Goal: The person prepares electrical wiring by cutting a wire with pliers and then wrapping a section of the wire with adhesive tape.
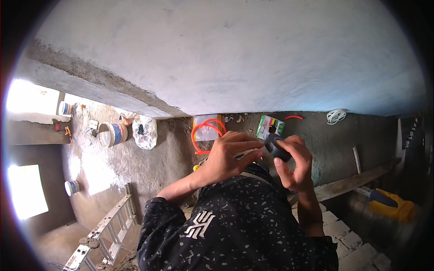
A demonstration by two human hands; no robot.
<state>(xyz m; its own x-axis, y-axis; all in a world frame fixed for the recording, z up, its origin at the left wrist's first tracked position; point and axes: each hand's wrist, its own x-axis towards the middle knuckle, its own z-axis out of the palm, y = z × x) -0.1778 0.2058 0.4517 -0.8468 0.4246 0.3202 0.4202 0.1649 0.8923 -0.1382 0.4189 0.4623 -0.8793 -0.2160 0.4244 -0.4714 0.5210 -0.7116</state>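
A roll of black tape [276, 147] is gripped in my right hand [296, 163], between the thumb below and the fingers above. My left hand [233, 152] reaches toward the roll from the left side. Its fingers are stretched out, their tips close to the roll's near side, with the thumb apart below them. Whether the left fingertips touch a loose end of tape is too small to make out. Beyond the hands, on the floor, an orange flexible tube [194, 135] lies coiled over a flat pack, and a green and white box [270, 127] sits near the wall.
A pale wall [235, 58] rises ahead. Along it lie a short orange tube piece [294, 117] and a white cable coil [336, 116]. To the left stand a bucket [112, 134], a white plastic bag [144, 132] and a ladder [108, 226]. A plank [352, 183] and yellow bag [392, 207] are right.
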